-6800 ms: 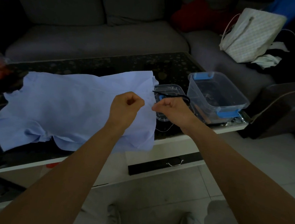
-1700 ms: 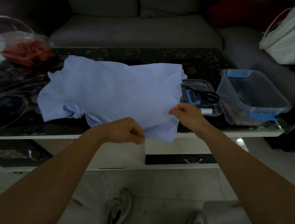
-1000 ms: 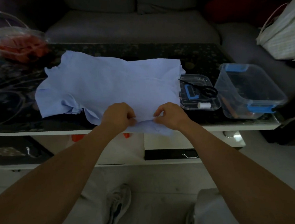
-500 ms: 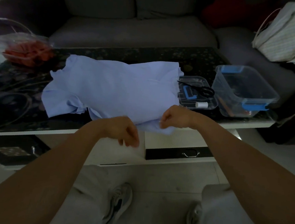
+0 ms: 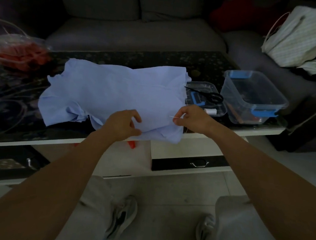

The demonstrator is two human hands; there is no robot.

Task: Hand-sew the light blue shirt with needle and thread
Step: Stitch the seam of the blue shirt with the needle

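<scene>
Head view, table edge, left hand gripping shirt, right hand seemingly pinching needle

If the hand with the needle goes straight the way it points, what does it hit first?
Probably the light blue shirt, just past the needle in the right hand; the left hand comes later.

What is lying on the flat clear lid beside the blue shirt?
Black scissors, a white thread spool and a blue clip lie on the lid. Its near left corner is hidden behind the right hand, which pinches the needle.
</scene>
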